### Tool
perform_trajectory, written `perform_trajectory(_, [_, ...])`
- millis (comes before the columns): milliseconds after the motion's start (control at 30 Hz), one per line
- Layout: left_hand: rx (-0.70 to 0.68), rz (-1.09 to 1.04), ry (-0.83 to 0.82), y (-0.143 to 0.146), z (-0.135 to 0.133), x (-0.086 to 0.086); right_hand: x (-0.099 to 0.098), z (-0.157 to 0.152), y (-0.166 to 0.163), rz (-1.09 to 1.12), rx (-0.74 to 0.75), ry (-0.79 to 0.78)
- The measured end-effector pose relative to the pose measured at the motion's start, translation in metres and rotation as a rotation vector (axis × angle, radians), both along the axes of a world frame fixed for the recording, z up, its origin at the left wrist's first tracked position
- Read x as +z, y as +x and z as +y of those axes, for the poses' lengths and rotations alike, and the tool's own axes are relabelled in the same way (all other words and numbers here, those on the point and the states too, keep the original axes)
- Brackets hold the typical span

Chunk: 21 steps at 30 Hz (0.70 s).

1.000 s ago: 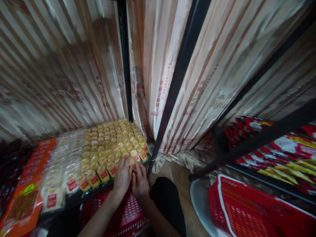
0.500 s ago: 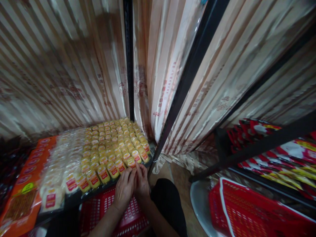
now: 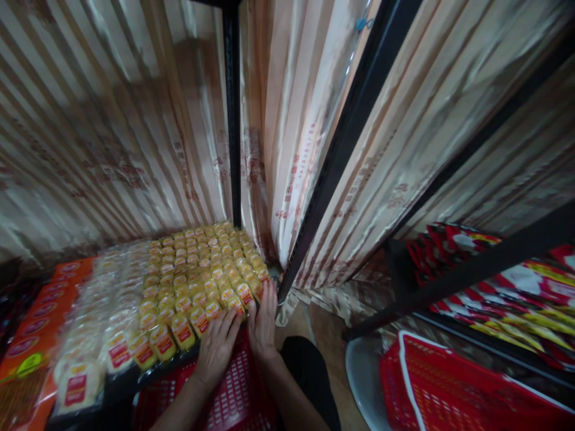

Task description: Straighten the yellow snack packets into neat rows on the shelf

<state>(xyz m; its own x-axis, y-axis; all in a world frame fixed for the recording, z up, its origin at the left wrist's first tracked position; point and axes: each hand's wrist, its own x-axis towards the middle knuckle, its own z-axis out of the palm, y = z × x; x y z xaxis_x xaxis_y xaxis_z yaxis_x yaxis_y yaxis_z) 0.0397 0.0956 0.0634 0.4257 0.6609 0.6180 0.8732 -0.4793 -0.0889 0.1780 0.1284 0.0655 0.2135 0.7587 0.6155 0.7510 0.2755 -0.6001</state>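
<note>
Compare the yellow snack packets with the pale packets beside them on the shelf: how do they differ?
The yellow snack packets are bright yellow, while the pale packets look whitish and clear. The yellow ones fill the shelf's right end, where both hands rest; the pale ones lie further left, untouched. Both stand in tidy rows with red labels.

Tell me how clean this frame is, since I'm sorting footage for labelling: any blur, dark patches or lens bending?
Head view: dim overall, darkest at the lower left; striped curtain smeared by motion blur; black shelf posts splay outward from wide-angle distortion; yellow snack packs and both hands stay fairly legible.
</note>
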Motion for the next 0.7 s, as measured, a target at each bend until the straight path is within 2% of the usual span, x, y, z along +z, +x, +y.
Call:
perform_trajectory(233, [-0.050, 0.063, 0.090, -0.005, 0.007, 0.006, -0.009, 0.022, -0.014, 0.111, -0.060, -0.101])
perform_trajectory(433, [-0.110, 0.045, 0.126, -0.008, 0.011, 0.015, -0.015, 0.025, -0.021, 0.111, -0.090, -0.058])
perform_trajectory(700, [-0.146, -0.057, 0.072, -0.009, 0.013, 0.002, -0.010, 0.024, -0.014, 0.042, -0.055, -0.065])
